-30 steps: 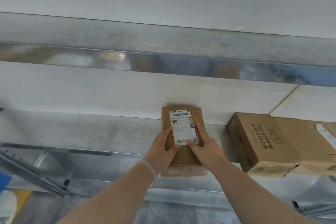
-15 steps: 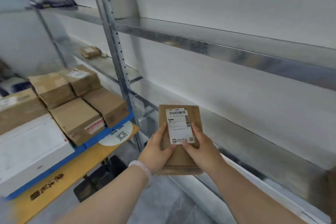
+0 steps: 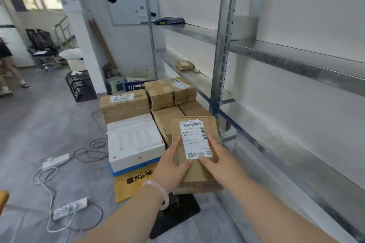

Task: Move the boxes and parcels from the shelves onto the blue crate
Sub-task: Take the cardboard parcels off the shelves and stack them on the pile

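Observation:
I hold a small brown cardboard box (image 3: 197, 171) with a white barcode label in front of me. My left hand (image 3: 171, 165) grips its left side and my right hand (image 3: 219, 162) grips its right side, thumbs on top. Just beyond it the blue crate (image 3: 128, 170) shows only as a blue edge under a stack: a white flat box (image 3: 134, 142) and several brown boxes (image 3: 124, 104). Another small parcel (image 3: 184, 65) lies on the far metal shelf (image 3: 199, 79), and a dark packet (image 3: 168, 20) lies on the shelf above.
Metal shelving (image 3: 223, 65) runs along the right wall. Power strips (image 3: 70, 208) and cables (image 3: 47, 179) trail over the grey floor at left. A black crate (image 3: 81, 89) stands by a pillar. A yellow mat (image 3: 132, 183) lies under the blue crate. A person (image 3: 6, 65) walks at far left.
My view has swung left from the shelf to the stacked crate. Both hands keep the same grip and the small box has come away from the shelf toward the stack.

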